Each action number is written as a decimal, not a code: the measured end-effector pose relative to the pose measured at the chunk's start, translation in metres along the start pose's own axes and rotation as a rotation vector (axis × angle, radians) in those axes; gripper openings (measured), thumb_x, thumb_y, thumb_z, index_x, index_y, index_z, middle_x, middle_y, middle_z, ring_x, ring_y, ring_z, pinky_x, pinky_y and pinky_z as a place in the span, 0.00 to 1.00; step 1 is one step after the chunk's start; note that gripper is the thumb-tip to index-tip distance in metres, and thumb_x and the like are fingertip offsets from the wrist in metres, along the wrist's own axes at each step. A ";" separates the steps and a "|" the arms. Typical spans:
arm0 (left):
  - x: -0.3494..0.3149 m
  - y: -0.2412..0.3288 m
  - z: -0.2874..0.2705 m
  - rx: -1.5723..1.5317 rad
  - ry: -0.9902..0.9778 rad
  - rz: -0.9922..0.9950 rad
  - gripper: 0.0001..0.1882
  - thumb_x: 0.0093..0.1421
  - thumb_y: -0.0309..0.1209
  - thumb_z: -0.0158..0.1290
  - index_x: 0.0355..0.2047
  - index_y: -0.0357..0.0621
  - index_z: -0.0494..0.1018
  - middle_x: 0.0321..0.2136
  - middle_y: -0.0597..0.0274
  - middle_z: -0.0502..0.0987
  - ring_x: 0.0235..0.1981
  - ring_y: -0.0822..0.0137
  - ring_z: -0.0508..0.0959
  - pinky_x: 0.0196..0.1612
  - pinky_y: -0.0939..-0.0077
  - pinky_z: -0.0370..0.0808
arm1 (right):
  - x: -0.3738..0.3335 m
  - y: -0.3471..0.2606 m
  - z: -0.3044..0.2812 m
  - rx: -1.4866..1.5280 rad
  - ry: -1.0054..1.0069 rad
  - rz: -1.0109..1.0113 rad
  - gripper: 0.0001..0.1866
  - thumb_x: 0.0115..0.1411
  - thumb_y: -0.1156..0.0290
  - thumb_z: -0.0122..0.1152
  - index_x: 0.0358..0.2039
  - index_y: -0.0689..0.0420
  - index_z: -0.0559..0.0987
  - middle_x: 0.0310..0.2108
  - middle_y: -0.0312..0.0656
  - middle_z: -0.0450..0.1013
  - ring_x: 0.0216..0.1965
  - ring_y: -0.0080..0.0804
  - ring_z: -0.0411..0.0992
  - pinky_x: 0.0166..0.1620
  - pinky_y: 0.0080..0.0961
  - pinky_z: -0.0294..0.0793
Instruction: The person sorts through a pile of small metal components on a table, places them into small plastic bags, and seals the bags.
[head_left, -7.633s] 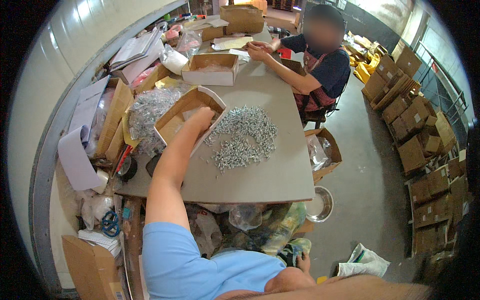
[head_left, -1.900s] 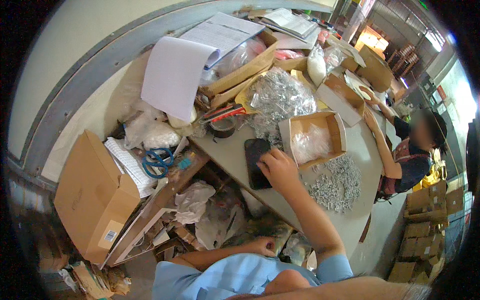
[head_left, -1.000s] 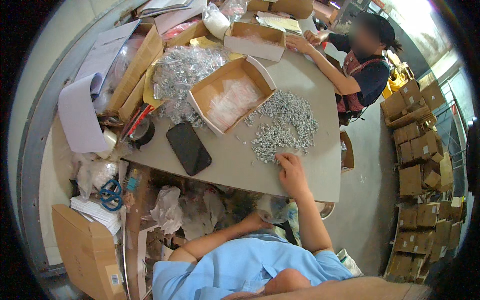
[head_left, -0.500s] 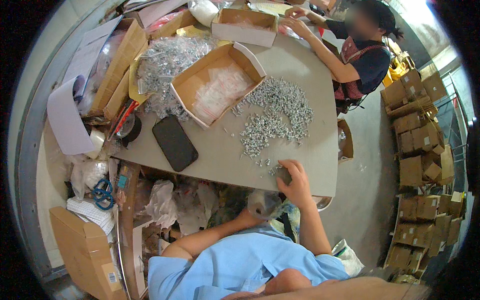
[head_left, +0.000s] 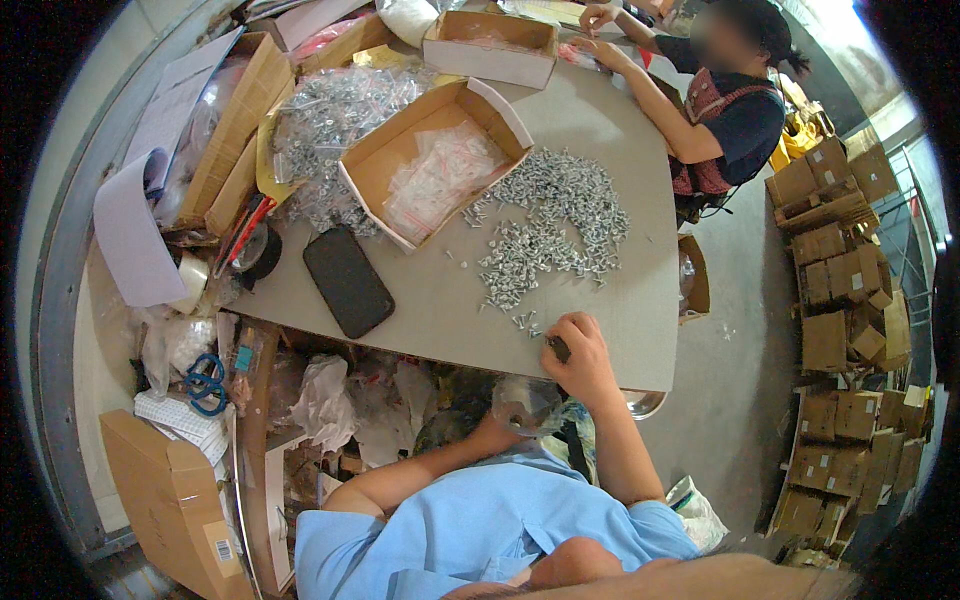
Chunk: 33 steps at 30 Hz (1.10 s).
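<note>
A heap of small silvery screws [head_left: 555, 215] is spread over the grey table [head_left: 440, 300]. By the table's front edge my right hand [head_left: 582, 362] is closed, its fingers curled inward. A dark patch shows between thumb and fingers, and I cannot make out what is in them. A few stray screws [head_left: 526, 322] lie just beyond its fingertips. Below the table edge, close to my body, my left hand [head_left: 497, 432] grips a clear plastic bag [head_left: 528, 402]. The bag partly hides the fingers, and its contents are unclear.
An open carton [head_left: 366, 200] holds small clear bags. Beside it lie a black phone-like slab [head_left: 348, 283] and a pile of filled bags [head_left: 340, 120]. Across the table a co-worker [head_left: 735, 110] handles something. Blue-handled scissors [head_left: 207, 385] are at left; stacked boxes [head_left: 840, 280] at right.
My right hand has drawn its fingers in, from spread beside loose screws to curled, shifting slightly toward the table edge. The left hand and bag have barely moved.
</note>
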<state>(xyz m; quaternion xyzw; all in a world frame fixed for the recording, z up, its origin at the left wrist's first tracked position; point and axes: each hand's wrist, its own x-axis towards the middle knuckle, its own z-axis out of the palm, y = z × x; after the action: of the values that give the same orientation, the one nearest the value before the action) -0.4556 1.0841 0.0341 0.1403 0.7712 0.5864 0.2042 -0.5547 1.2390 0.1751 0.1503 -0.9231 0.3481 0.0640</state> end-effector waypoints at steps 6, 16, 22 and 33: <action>-0.002 0.000 0.003 -0.082 -0.015 -0.044 0.12 0.46 0.32 0.64 0.26 0.43 0.72 0.28 0.58 0.75 0.32 0.67 0.76 0.37 0.71 0.73 | -0.023 -0.018 -0.005 0.068 -0.143 0.019 0.09 0.45 0.77 0.61 0.30 0.59 0.77 0.34 0.46 0.71 0.39 0.45 0.70 0.40 0.32 0.72; 0.003 -0.004 0.000 -0.049 -0.045 0.032 0.13 0.46 0.30 0.63 0.28 0.40 0.71 0.25 0.58 0.73 0.26 0.65 0.71 0.31 0.71 0.69 | 0.024 -0.013 0.006 -0.051 -0.009 -0.132 0.18 0.46 0.76 0.61 0.41 0.56 0.74 0.42 0.48 0.67 0.40 0.45 0.69 0.40 0.32 0.72; -0.001 -0.019 0.007 -0.162 -0.016 0.055 0.14 0.46 0.32 0.62 0.29 0.39 0.72 0.25 0.57 0.72 0.27 0.66 0.71 0.32 0.71 0.69 | 0.025 -0.003 0.015 0.026 -0.036 -0.034 0.13 0.47 0.77 0.59 0.36 0.58 0.75 0.38 0.48 0.69 0.36 0.46 0.70 0.38 0.34 0.72; -0.001 -0.008 0.001 -0.214 -0.070 -0.052 0.14 0.48 0.35 0.62 0.28 0.40 0.72 0.24 0.58 0.72 0.26 0.69 0.70 0.31 0.72 0.69 | 0.012 -0.025 -0.005 0.177 -0.363 0.119 0.10 0.48 0.76 0.61 0.34 0.59 0.76 0.33 0.45 0.70 0.32 0.43 0.72 0.35 0.32 0.72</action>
<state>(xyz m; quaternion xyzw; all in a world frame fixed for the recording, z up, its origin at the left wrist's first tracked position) -0.4535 1.0823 0.0264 0.1184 0.6999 0.6546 0.2599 -0.5576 1.2216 0.1966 0.1608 -0.8925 0.3982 -0.1377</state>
